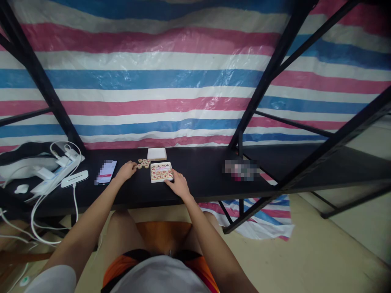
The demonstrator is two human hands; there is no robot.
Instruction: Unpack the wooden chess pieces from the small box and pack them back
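A small open box [161, 172] filled with round wooden game pieces lies on the black shelf [198, 179]. My right hand [178, 184] rests at the box's near right corner, its fingers curled against the edge. My left hand [126, 170] reaches toward a loose cluster of round wooden pieces [143, 163] left of the box, with its fingertips closed at the nearest piece. Whether a piece is pinched between them I cannot tell. The box's pale lid [157, 154] lies just behind the box.
A phone [106, 171] lies left of my left hand. Further left are a white power strip [55, 176] with plugs and cables and a flat white device [74, 178]. Black frame bars cross overhead on both sides. A striped tarp hangs behind the shelf.
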